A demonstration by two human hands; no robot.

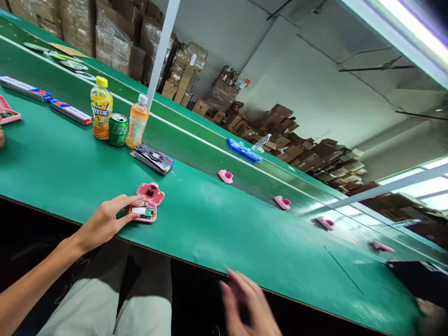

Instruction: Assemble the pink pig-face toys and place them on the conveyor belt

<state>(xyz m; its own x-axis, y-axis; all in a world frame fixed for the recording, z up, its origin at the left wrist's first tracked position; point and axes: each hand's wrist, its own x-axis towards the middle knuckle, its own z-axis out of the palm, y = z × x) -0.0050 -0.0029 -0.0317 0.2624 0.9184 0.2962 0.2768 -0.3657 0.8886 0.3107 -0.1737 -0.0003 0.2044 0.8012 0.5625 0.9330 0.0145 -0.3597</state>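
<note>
Showing one unit part-way done, the left hand lies with its fingers extended on a pink moulded-plastic cartoon-shaped case, not clearly gripping it, on the green worktop, with a small green circuit board still uncovered. The right hand is too blurred at the near edge to judge its spread, and shows nothing held. Four small pink plastic pieces remain spaced along the far side.

blurred right hand, tiny circuit board, details probably unreadable
</note>
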